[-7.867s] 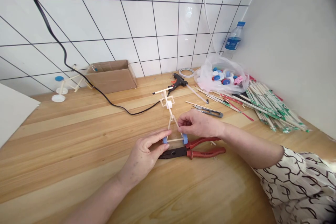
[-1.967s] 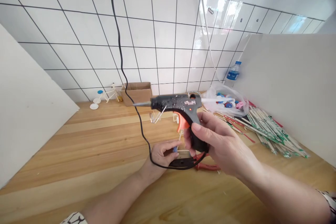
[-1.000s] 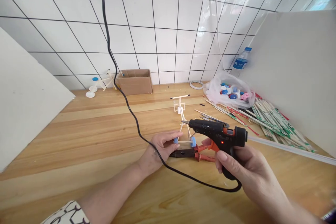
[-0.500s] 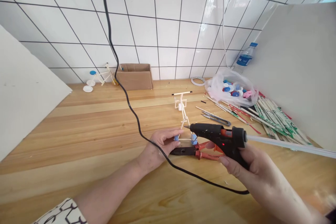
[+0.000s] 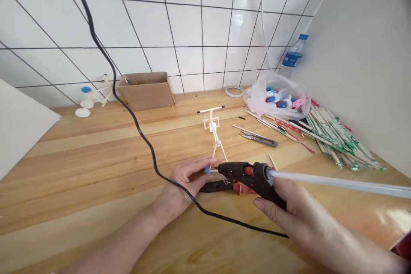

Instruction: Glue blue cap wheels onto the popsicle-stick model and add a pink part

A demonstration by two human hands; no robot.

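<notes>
My right hand (image 5: 298,209) is wrapped round the handle of a black glue gun (image 5: 240,171), with a long clear glue stick (image 5: 337,183) jutting from its back. The gun's nozzle points left, close to a blue bottle cap (image 5: 207,170). Pinched between the fingers and thumb of my left hand (image 5: 186,177) is that cap, at the near end of a small stick frame (image 5: 217,142). The frame has a crossbar with black ends and a white cap farther back. Beneath the gun lie pliers (image 5: 215,186), their red handles partly hidden.
A black cord (image 5: 138,128) crosses in front of the table and over my left wrist. Toward the back are a cardboard box (image 5: 146,94), a tape roll (image 5: 234,91) and a bag of caps (image 5: 257,98). Snips (image 5: 260,138) and packs of sticks (image 5: 340,137) lie right.
The glue gun has moved left, bringing its nozzle near the blue cap, and now hides the frame's other blue cap. My left hand keeps its pinch. The camera view has shifted.
</notes>
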